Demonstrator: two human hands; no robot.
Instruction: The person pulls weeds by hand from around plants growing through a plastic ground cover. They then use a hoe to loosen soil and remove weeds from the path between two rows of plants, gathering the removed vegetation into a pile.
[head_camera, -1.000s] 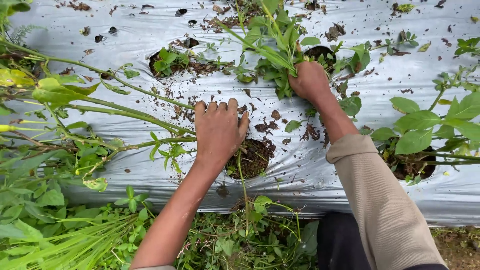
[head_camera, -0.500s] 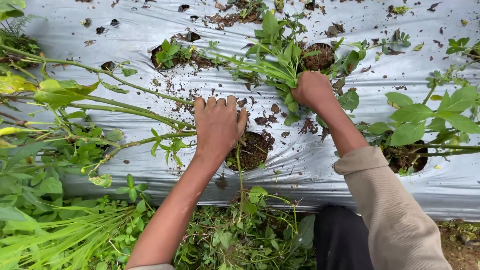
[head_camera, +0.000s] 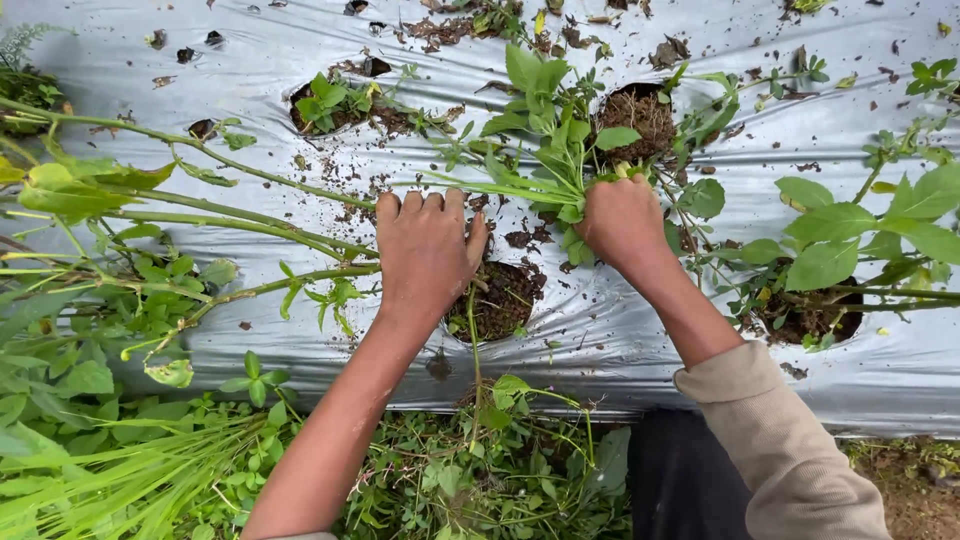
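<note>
Silver plastic mulch sheet (head_camera: 250, 320) covers the bed under your hands, wrinkled, shiny and speckled with crumbs of dark soil. Your right hand (head_camera: 622, 222) is closed in a fist on a bunch of green leafy weeds (head_camera: 545, 130), whose stems run from your knuckles toward 11 o'clock, with long narrow leaves and a few grass-like blades fanning toward 9 o'clock. The clump lies just at 9 o'clock of a round planting hole filled with brown rooty soil (head_camera: 640, 115), which sits at 12 o'clock from that fist. Your left hand (head_camera: 425, 250) lies flat, palm down, on the sheet, fingers straight and close together, thumb out to 3 o'clock, gripping nothing. Its thumb side touches the rim of a dark soil-filled planting hole (head_camera: 500, 300), where a thin green stem stands and trails toward 6 o'clock. At 10 o'clock from your left hand another hole holds a small green seedling (head_camera: 330, 100). At 3 o'clock from your right wrist, a broad-leaved green plant (head_camera: 830, 250) grows out of a fourth hole.
</note>
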